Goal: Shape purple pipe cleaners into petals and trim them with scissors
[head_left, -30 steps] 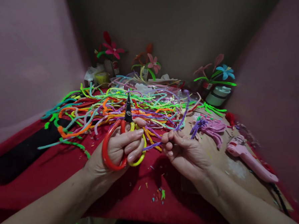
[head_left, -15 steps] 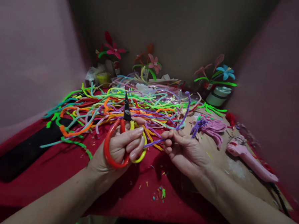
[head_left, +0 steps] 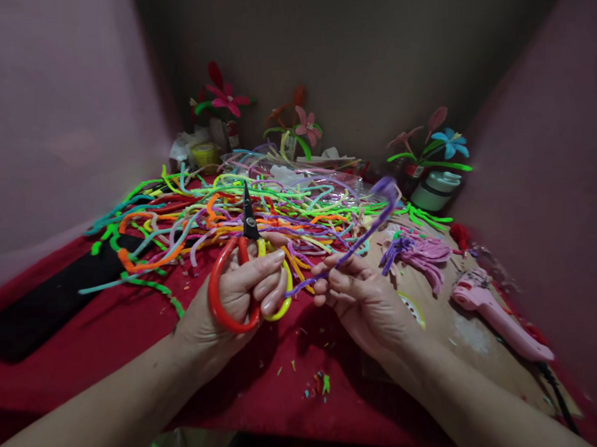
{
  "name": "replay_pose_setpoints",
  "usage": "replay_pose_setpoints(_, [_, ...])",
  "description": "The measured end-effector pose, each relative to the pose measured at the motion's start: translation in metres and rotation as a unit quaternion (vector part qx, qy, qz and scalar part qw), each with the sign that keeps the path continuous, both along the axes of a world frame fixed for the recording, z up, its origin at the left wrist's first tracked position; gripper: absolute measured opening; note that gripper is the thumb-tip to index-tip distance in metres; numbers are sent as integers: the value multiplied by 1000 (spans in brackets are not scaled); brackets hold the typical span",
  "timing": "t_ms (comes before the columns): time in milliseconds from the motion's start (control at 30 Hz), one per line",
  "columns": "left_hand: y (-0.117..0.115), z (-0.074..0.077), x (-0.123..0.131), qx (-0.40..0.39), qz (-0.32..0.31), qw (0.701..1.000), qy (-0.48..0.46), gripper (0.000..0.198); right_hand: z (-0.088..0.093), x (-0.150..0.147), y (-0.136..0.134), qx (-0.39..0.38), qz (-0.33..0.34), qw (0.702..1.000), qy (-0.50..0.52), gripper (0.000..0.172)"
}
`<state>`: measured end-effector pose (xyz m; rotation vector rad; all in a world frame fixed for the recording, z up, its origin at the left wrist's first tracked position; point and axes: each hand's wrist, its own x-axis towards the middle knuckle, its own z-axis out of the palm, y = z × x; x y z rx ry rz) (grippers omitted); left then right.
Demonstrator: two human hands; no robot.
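My left hand (head_left: 249,286) is closed around scissors (head_left: 249,226) with one red and one yellow handle. Their dark blades point up and away from me and look shut. Between my hands runs a purple pipe cleaner (head_left: 362,240); its near end reaches the fingers of my left hand by the yellow handle. My right hand (head_left: 355,294) pinches it between thumb and fingers, and its long free part slants up to the right, the far tip smeared by motion. Beyond both hands spreads a tangled heap of coloured pipe cleaners (head_left: 227,207).
A pink glue gun (head_left: 501,316) and a bundle of pink and purple pipe cleaners (head_left: 420,254) lie on a brown board (head_left: 466,368) at right. Pipe-cleaner flowers (head_left: 228,100) and a pale green roll (head_left: 434,191) stand behind. Tiny scraps (head_left: 321,384) dot the red cloth (head_left: 267,398).
My right hand's fingers have shifted slightly left along the purple pipe cleaner, whose free end now sways further right. The scissors tilt a little more to the left. A round yellow-rimmed thing shows beside my right wrist.
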<state>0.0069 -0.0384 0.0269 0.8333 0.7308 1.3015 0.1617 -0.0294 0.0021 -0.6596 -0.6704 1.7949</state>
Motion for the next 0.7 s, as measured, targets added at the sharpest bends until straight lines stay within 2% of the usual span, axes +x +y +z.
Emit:
replay_pose_setpoints(233, [-2,2,2,-15,1,1000,-2,8,-4,-2,-3,-10,19,998,-58,15])
replay_pose_setpoints(433, [-4,4,2,-11,-4,1000,7,7,-5,-1,-2,-2,-32,993,-117,22])
replay_pose_setpoints(700, [-4,4,3,3,-3,1000,11,9,-6,-2,-4,55,-80,972,-215,16])
